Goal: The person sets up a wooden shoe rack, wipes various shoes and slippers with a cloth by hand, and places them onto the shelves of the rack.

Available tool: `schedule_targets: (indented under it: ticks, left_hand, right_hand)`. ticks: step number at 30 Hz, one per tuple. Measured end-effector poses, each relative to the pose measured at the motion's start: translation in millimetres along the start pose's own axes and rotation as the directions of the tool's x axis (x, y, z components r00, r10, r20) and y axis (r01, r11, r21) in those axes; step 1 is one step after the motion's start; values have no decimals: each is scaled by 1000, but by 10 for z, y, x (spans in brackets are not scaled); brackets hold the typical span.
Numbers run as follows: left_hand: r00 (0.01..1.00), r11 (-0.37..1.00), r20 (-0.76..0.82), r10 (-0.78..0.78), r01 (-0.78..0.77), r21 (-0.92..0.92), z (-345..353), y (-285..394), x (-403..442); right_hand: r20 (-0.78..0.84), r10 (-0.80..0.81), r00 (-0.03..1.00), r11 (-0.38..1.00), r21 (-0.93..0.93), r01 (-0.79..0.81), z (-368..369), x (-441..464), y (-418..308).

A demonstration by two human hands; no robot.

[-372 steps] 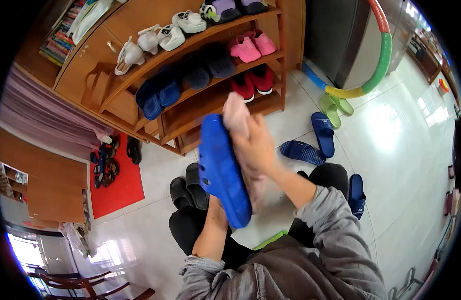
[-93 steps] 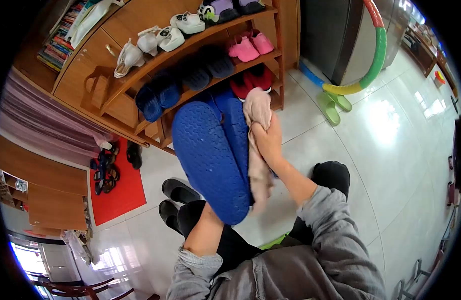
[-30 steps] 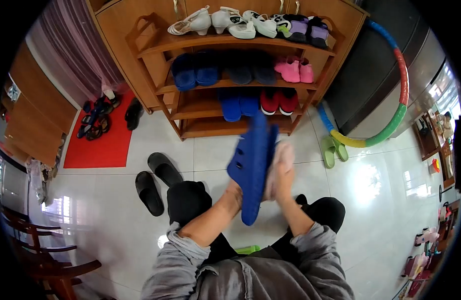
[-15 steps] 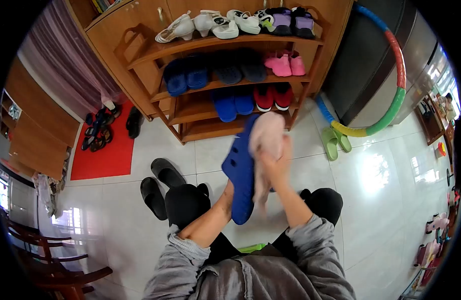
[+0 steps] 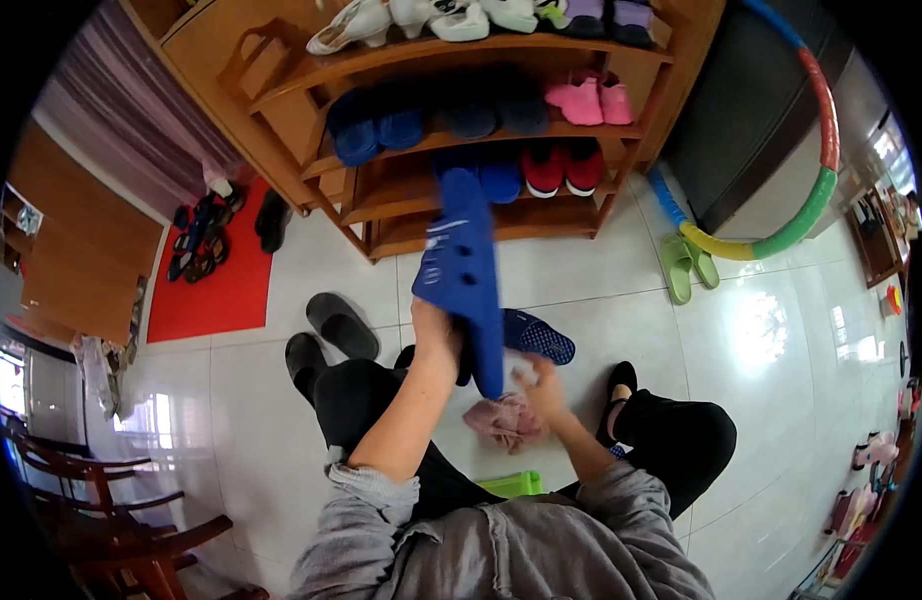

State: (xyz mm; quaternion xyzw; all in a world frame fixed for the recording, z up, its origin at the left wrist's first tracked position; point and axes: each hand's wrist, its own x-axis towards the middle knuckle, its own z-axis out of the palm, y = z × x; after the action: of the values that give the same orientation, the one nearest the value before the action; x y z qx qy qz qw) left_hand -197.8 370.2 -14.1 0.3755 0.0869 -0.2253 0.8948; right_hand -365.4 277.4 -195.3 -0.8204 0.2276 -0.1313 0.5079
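Raised in front of me is a blue slipper (image 5: pixel 471 265) with holes in its upper, its toe pointing at the shoe rack. My left hand (image 5: pixel 431 325) grips it, the fingers mostly hidden behind or inside it. Below the slipper's lower end is my right hand (image 5: pixel 544 388), smeared by motion. A whitish patch shows by its fingers; I cannot make it out. Under that hand a crumpled pink cloth (image 5: pixel 506 420) lies on the floor. A second dark blue slipper (image 5: pixel 538 337) with a dotted insole rests on the tiles just beyond.
A wooden shoe rack (image 5: pixel 411 222) with several pairs of shoes stands ahead. Dark slippers (image 5: pixel 341 325) lie at left, near a red mat (image 5: pixel 206 315). Green slippers (image 5: pixel 676 270) and a coloured hoop (image 5: pixel 826 190) are at right. Between my legs is a green object (image 5: pixel 521 484).
The pink cloth has left my right hand and is on the floor. My right hand has moved down toward me. My left hand has shifted left and up with the blue slipper.
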Motion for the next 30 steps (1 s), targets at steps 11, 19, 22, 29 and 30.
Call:
schedule_targets:
  ticks: [11,19,22,29,30]
  left_hand:
    - [775,825,-438,455,-183,534,-413,-218,496]
    - [728,353,-118,676,-179,919,-777,360,1992]
    - [669,116,20,743,-158,981,-897,556,2507]
    - [594,32,377,710,-563,826,-737,880,3498]
    - [588,-78,484,647,-581,810,-867,899,3676]
  right_hand:
    - [-63,-139,988,966,210,150,145,647,-1224]
    - [-68,-95,993,928,356,113,940,1972,-1222]
    - [-70,-127,989,950,280,141,1139,2410,-1323]
    - [-26,-16,1000,957,289,23,1431,3237,-1426]
    - [-175,-148,973,974,144,174,1620,3392,-1216]
